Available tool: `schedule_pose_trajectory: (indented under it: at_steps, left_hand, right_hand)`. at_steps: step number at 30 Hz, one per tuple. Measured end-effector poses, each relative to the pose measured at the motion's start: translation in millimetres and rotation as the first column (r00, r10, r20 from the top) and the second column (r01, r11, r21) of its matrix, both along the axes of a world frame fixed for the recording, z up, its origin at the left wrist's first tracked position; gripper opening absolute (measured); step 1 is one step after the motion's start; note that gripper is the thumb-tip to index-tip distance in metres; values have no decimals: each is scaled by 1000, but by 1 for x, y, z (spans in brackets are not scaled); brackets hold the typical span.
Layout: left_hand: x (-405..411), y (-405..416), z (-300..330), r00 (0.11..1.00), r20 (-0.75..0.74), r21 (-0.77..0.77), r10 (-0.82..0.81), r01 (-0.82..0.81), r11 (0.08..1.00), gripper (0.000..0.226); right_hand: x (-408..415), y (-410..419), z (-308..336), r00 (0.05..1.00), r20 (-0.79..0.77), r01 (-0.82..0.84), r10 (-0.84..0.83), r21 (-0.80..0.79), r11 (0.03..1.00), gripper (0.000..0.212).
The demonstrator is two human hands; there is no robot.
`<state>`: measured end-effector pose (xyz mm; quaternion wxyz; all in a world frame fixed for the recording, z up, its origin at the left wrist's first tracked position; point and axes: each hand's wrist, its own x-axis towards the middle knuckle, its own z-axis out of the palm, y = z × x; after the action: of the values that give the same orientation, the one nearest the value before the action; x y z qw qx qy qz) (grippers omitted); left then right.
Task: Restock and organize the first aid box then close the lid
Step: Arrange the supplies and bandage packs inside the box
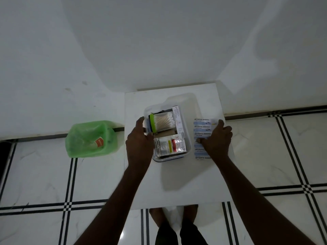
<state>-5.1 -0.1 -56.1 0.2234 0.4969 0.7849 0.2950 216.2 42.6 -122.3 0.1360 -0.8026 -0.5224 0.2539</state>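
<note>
The clear first aid box (188, 138) stands open on a small white table (177, 183). Inside it lie a cotton swab pack with a green cap (161, 122), a white carton (178, 119) along the right wall, and a sealed packet with red and yellow items (169, 145). My left hand (139, 140) rests against the box's left wall, fingers spread around it. To the right of the box lies a strip of antiseptic bandages (202, 131); my right hand (216, 138) lies on it, thumb and fingers pinching the strip. No lid can be made out.
A bin lined with a green bag (90, 138) stands on the tiled floor to the left of the table. A white wall rises just behind the table. My feet (174, 216) are at the table's near edge.
</note>
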Motion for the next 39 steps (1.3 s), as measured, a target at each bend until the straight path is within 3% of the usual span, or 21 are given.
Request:
schedule_pose_trajectory:
  at_steps: [5,10,14,17,23,26,31,35,39]
  left_hand:
    - [6,6,1,1000,2,27,-28,28,999,46]
    - [2,6,-1,997,0,20,-79,79,997,47]
    - [2,1,-5,996,-4,40,-84,84,996,48]
    - [4,-1,-6,996,-30,61,-83,85,995,48]
    - [9,-4,8,948,-259,92,-184,214,973,55]
    - [20,-4,15,919,-309,120,-246,294,948,52]
    - [41,0,21,915,-260,145,-309,354,924,43]
    - [50,5,27,927,-188,215,-325,361,907,35]
    - [54,16,36,952,65,134,-299,289,948,28]
  right_hand:
    - [12,-2,2,984,-133,119,-117,5,993,89]
    - [8,-5,2,987,-44,158,-156,44,987,67]
    - [-7,-14,4,973,175,155,-151,-14,988,93]
    - [-14,-15,-1,971,194,150,-139,-43,988,94]
    - [-11,-11,1,953,-124,284,-278,33,958,68]
    - [-13,-15,5,915,-201,366,-349,58,929,61]
    - [-7,-12,8,831,-337,476,-442,20,879,46]
    - [11,-1,41,822,-468,381,-324,29,924,31]
    - [16,7,107,688,-710,261,-152,46,964,24]
